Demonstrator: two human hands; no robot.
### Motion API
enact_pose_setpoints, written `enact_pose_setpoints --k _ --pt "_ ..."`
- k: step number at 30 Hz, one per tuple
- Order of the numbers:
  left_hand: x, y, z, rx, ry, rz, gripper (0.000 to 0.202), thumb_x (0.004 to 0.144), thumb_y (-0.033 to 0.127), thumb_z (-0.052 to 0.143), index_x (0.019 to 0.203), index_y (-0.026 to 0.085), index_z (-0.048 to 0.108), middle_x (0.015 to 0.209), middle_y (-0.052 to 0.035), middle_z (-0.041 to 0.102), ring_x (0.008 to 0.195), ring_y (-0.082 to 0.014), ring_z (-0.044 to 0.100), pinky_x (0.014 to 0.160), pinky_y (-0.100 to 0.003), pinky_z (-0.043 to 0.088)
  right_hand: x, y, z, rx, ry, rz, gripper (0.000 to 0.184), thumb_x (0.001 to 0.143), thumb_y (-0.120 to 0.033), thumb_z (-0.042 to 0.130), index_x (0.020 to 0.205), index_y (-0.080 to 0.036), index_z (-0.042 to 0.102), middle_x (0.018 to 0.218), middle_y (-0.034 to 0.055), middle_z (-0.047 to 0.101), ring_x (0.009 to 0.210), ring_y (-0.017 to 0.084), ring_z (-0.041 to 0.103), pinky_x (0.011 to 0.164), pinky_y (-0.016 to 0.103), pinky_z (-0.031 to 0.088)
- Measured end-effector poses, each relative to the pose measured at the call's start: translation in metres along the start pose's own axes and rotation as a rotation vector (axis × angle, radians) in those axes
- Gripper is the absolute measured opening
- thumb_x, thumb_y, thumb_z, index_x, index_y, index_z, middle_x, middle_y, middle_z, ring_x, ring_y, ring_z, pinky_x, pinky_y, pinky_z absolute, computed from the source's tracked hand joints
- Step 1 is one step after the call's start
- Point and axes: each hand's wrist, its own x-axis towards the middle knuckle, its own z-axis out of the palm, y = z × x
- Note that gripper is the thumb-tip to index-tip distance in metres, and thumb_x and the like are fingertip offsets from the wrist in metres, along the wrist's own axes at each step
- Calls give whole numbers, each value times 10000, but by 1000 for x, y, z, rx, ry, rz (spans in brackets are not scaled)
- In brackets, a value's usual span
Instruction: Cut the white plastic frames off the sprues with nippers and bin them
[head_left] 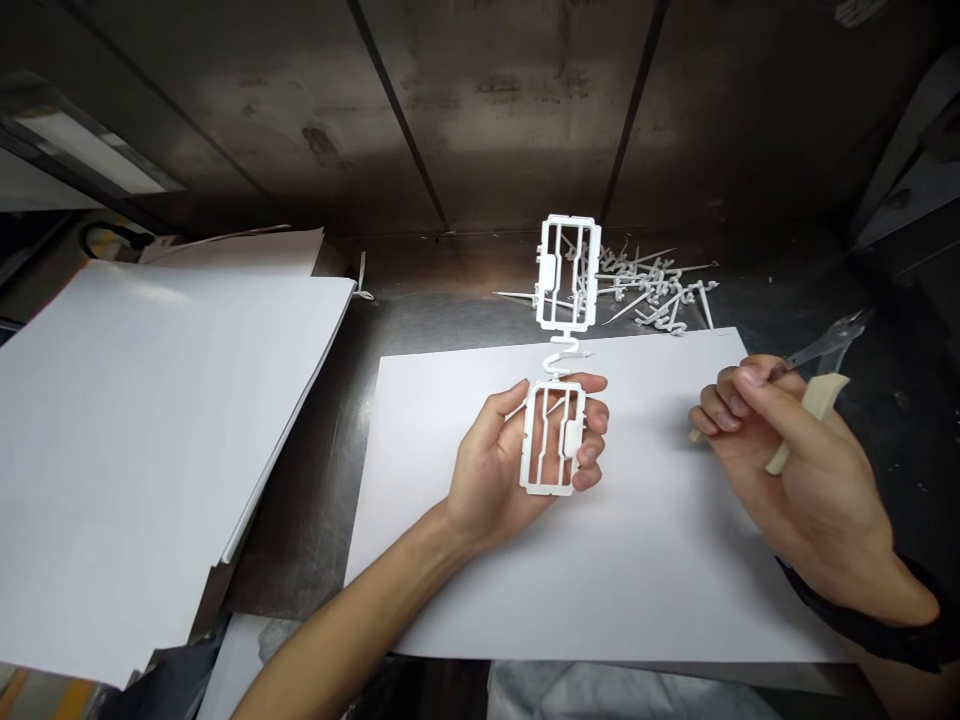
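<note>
My left hand holds a white plastic molding above a white sheet. Two rectangular openwork frames make up the molding, joined by a thin S-shaped runner. The lower frame rests against my palm and fingers, while the upper one stands out beyond my fingertips. Over the sheet's right side, my right hand is closed around a pair of nippers with pale handles. Their metal jaws point away to the upper right, apart from the molding. My fingers hide part of the handles.
Behind the sheet lies a heap of white plastic runner scraps on the dark metal bench. A stack of large white sheets stands at the left. A metal wall closes off the back.
</note>
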Motion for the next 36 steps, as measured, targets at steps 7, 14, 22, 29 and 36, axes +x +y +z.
enact_pose_setpoints --k 7,14,22,29,36 --pt "3 0 3 -6 28 26 539 1112 434 383 1245 88 774 1061 -103 612 811 -175 582 705 -300 521 -3 -1 1 27 -9 71 80 1073 -202 746 1130 -172 698 918 21 406 789 160 432 693 243 510" --pt "2 -1 3 75 28 77 532 1072 438 401 1183 94 792 1004 -109 631 782 -172 548 695 -287 477 0 2 0 65 -2 42 264 1038 -124 775 938 -201 543 896 7 400 787 158 424 710 241 528" --pt "-3 -3 1 126 -10 62 556 1044 476 405 1124 94 801 907 -114 642 742 -171 539 700 -284 440 -4 5 1 -36 -4 71 216 1074 -284 786 1258 -232 687 864 21 503 777 168 492 667 215 529" --pt "-7 -5 -3 207 -31 24 564 1025 549 480 1137 107 812 886 -100 662 713 -159 556 714 -280 426 -5 7 1 -82 -12 79 270 1027 -340 854 1006 -233 607 825 16 517 747 166 484 668 186 524" --pt "-6 -7 -5 207 -69 11 577 1040 527 441 1134 91 806 887 -121 682 705 -169 564 703 -297 422 -5 7 -1 -155 -2 51 292 1024 -402 867 1009 -238 626 828 20 557 759 166 492 689 173 510"
